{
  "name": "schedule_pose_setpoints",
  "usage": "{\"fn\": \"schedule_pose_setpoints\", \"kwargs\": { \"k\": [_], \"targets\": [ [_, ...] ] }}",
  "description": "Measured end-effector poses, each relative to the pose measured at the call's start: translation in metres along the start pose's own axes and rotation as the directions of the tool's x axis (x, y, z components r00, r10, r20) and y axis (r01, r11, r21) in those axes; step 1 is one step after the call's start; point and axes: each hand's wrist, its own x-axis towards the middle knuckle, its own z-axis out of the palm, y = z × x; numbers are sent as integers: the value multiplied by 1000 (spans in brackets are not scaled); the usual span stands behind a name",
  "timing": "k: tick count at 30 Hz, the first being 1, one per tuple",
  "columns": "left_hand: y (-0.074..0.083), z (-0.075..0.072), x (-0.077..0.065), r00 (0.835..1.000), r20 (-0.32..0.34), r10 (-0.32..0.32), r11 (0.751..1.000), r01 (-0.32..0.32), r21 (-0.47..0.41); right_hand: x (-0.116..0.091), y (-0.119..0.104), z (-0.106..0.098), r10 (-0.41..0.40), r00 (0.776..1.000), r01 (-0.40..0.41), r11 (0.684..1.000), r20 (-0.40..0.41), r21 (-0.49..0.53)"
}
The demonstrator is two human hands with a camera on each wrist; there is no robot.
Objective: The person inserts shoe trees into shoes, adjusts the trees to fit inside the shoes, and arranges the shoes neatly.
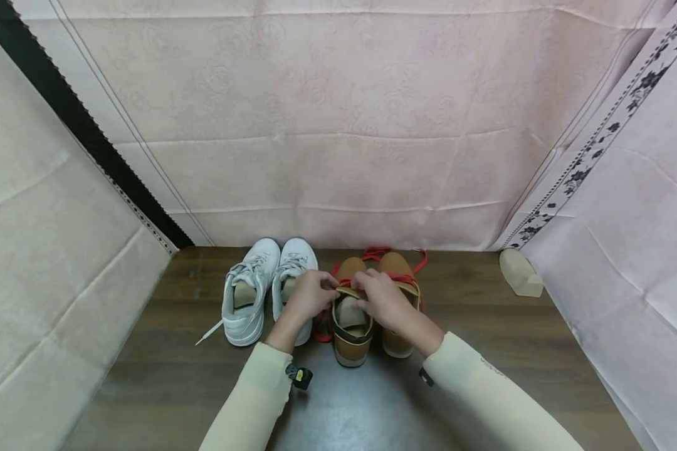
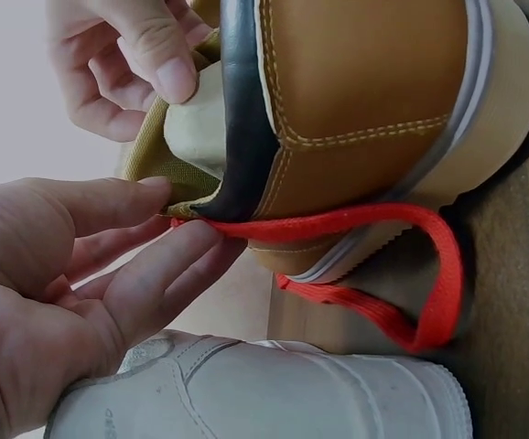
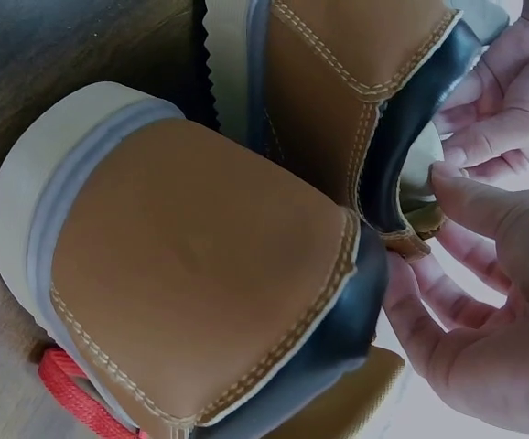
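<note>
Tan lace-up shoe (image 2: pixel 365 82): your left hand (image 1: pixel 311 293) pinches its collar (image 2: pixel 243 110) by the red lace (image 2: pixel 338 225), your right hand (image 1: pixel 385 299) the opposite edge, gaps narrow; likely soft there (steady the stiffer-looking heel (image 1: pixel 351 351)), on floorboards (image 1: pixel 485 338) beside white sneakers (image 1: pixel 245 327).

left fingers (image 2: pixel 159 273) pinching | right fingers (image 3: pixel 417 320) pinching | arms (image 1: pixel 254 401) angled inward

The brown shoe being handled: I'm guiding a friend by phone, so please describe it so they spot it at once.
Below the pale pink cloth lies a wooden floor. White shoes stand there, with brown shoes with red laces to their right. Yours is the left brown shoe: unlike its twin, it has the left hand and right hand at its opening.
</note>
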Motion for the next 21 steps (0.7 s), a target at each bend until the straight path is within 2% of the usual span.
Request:
{"fn": "schedule_pose_setpoints", "kwargs": {
  "k": [15, 21],
  "targets": [
    [1, 0, -2, 1000, -13, 2, 1000, -2, 4, 0, -2, 14, 34, 999, -37, 995, -32, -98],
    [1, 1, -2, 1000, -13, 11, 999, -10, 36, 0, -3, 17, 24, 999, -31, 989, -49, -142]
  ]
}}
